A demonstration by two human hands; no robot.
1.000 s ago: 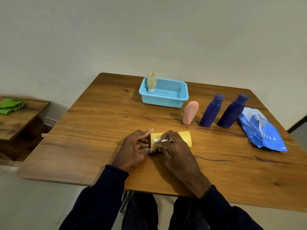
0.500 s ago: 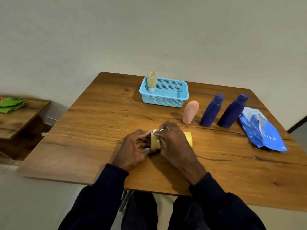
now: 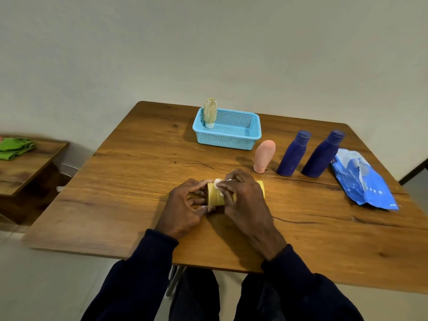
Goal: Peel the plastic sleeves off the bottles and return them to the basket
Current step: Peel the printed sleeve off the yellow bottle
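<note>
- Your left hand (image 3: 185, 205) grips the left end of the yellow bottle (image 3: 214, 196), fingers curled round that end and thumb underneath.
- Your right hand (image 3: 245, 202) lies over the middle of the same bottle. Its fingertips pinch a white scrap of plastic sleeve (image 3: 217, 183) at the bottle's upper left edge.
- Both hands are close together, clamped on the one item.
- The yellow bottle lies on its side on the bench (image 3: 139, 181), near the front edge and directly before you. Its right end shows past your right hand.
- The blue basket (image 3: 228, 137) stands at the far side of the bench, well apart from the hands. One pale bottle (image 3: 210, 112) stands upright in its left corner.
- To the right of the basket, a pink bottle (image 3: 264, 156) and two dark blue bottles (image 3: 293, 154) (image 3: 322, 154) stand in a row on the bench, none touching another.
- A crumpled blue bag (image 3: 363, 181) lies just beside the right-hand blue bottle.
- A low side table (image 3: 27, 167) at the left carries a folded green cloth (image 3: 14, 148).
</note>
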